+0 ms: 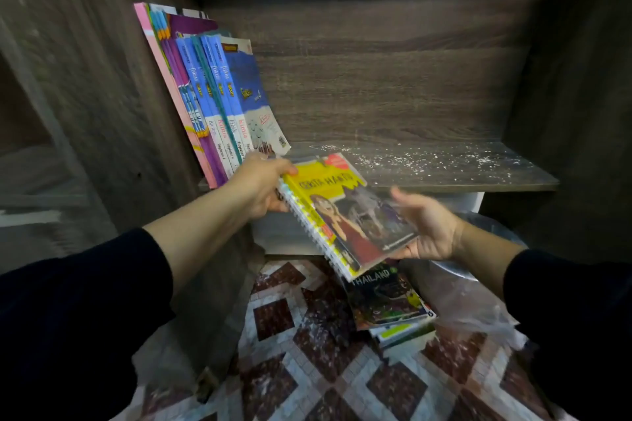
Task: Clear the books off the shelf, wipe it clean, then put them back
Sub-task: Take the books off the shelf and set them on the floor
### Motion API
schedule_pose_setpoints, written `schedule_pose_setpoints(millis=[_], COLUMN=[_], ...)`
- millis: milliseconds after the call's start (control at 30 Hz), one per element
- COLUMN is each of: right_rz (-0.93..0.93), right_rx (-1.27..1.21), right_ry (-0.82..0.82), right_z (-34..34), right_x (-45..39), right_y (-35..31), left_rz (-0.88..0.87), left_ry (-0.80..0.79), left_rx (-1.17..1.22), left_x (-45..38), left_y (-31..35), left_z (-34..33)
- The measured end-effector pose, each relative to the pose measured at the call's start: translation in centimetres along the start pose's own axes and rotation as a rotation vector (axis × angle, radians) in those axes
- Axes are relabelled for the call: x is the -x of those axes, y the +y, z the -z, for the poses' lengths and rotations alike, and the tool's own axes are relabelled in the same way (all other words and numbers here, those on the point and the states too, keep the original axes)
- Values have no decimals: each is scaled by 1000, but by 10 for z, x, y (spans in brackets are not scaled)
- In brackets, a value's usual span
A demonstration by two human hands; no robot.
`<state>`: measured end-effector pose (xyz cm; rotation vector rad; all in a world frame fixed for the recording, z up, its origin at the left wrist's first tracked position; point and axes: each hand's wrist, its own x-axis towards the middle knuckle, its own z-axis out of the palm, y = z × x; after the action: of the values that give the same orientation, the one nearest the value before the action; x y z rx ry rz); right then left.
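**Dim, soft and bent at the edges**

Light is low and falls from the front — the shelf (427, 167) recess darkens toward its upper corners. Wide-angle curvature bows the side panels. The spiral-bound book (338, 212) and right hand (427, 225) are smeared by motion blur; the sleeves are near-black.

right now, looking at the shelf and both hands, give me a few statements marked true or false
1. The left hand grips the yellow spiral-bound book at its top corner. True.
2. The right hand is closed in a fist around a cloth. False: its fingers are spread, palm against the book's right edge, and no cloth shows.
3. The row of books left on the shelf leans against the left wall. True.
4. The shelf board is wiped clean. False: white specks are scattered over it.
5. The pile of books on the floor has a plain white cover on top. False: the top cover is dark and reads "Thailand".
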<state>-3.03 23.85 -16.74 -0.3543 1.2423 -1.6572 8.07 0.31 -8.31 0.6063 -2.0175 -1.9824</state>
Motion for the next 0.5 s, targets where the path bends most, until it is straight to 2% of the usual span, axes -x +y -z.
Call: schedule_pose_setpoints(millis=[100,167,367,500], right_rz=[-81,-102,-131,-7], right_rx=[180,196,208,168], right_ry=[62,89,232,385], right_z=[13,21,56,74], right_x=[6,7,-9,-22], right_y=[22,36,77,93], left_rz=[234,344,483,509], left_ry=[-112,-189,-225,-253], left_rx=[-19,-69,-148,-206], left_x=[6,6,-16,-35], left_y=[-28,-44,-90,-102], left_z=[-1,-4,-25,-42])
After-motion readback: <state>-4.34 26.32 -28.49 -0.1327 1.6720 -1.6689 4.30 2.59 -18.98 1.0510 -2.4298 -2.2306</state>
